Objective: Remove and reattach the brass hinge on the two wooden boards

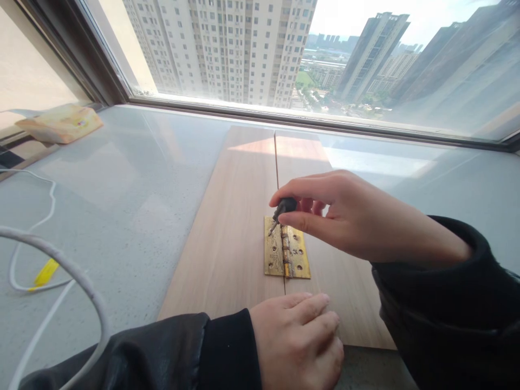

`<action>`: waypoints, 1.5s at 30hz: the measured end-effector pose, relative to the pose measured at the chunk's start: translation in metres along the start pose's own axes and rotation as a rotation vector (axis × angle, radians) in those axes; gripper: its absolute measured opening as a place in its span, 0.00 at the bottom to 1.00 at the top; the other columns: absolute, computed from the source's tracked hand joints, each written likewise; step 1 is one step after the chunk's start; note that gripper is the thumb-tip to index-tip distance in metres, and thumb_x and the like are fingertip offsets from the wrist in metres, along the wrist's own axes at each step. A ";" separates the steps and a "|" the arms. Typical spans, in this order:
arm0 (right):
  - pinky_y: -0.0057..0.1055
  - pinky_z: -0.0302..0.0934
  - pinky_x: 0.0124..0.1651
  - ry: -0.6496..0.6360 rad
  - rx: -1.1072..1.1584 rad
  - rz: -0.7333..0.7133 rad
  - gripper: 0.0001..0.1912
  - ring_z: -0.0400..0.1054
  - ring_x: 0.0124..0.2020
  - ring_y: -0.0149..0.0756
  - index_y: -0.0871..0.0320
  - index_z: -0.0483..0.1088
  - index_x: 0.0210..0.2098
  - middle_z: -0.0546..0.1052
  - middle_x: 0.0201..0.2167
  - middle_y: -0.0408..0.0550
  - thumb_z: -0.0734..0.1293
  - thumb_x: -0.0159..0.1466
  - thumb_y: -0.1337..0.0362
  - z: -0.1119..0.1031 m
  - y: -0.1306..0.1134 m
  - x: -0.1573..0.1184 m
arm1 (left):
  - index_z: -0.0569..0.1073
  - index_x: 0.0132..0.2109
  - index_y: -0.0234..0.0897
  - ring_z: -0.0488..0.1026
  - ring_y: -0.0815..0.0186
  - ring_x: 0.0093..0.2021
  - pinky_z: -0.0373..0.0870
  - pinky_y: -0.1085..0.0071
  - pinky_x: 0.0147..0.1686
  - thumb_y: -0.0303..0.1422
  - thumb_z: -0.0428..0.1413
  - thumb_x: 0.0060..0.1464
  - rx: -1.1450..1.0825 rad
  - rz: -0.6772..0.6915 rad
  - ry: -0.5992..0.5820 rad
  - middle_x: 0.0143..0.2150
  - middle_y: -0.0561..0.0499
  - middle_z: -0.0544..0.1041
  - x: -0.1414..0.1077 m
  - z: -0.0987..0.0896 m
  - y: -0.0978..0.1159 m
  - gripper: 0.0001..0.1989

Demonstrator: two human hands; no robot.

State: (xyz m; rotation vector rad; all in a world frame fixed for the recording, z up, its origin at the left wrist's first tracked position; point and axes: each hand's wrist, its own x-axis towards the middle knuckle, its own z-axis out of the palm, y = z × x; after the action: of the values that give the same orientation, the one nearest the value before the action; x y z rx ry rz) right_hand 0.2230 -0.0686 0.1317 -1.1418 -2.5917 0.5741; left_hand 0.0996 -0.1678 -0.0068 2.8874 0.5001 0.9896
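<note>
Between the thumb and fingers of my right hand point(337, 211) is a short screwdriver point(286, 206) with a black handle. Tilted, its metal shaft points down at the upper left hole of a worn brass hinge point(274, 262); whether the tip touches cannot be made out. The hinge lies open and flat, with a leaf on each side of the seam between a left wooden board point(219, 227) and a right wooden board point(337, 303). My left hand point(298, 341) rests loosely curled over the boards below the hinge. Its fingertips are tucked under, hiding anything inside.
The boards lie on a pale speckled sill point(134, 216) below a large window point(227, 54). White cable point(81, 281) loops at the left, beside a yellow strip point(46, 272). A soft yellowish packet point(60, 124) lies in the far left corner.
</note>
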 end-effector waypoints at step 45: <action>0.32 0.59 0.30 0.067 0.124 0.065 0.09 0.66 0.24 0.31 0.58 0.73 0.36 0.76 0.25 0.43 0.67 0.61 0.58 0.007 0.009 0.007 | 0.71 0.54 0.43 0.60 0.58 0.66 0.56 0.64 0.65 0.35 0.47 0.64 -0.255 0.021 -0.315 0.65 0.47 0.65 -0.015 -0.019 -0.020 0.15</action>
State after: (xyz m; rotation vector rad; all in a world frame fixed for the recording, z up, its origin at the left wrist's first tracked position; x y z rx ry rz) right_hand 0.2213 -0.0594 0.1216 -1.1878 -2.4336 0.6877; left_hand 0.0715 -0.1550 -0.0028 2.7450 0.2970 0.5368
